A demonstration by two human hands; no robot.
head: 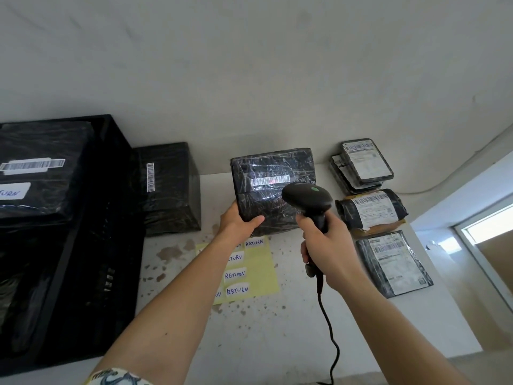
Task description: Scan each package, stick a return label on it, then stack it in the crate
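Note:
My left hand (238, 219) grips the lower left corner of a black-wrapped package (273, 168) tilted up over the white table. A red scan line glows on its white barcode strip. My right hand (326, 245) holds a black corded barcode scanner (306, 200) pointed at that barcode. Below the package lies a yellow sheet of RETURN labels (251, 273), partly hidden by my left arm. The black crate (111, 207) stands at the left with a wrapped package (41, 168) on top inside it, carrying a barcode and a RETURN label.
Another black-wrapped package (169, 190) sits between the crate and the held one. At the right lie several flat parcels with printed shipping labels (370, 209). The scanner cable (331, 334) runs down to the table's front edge. A wall rises behind the table.

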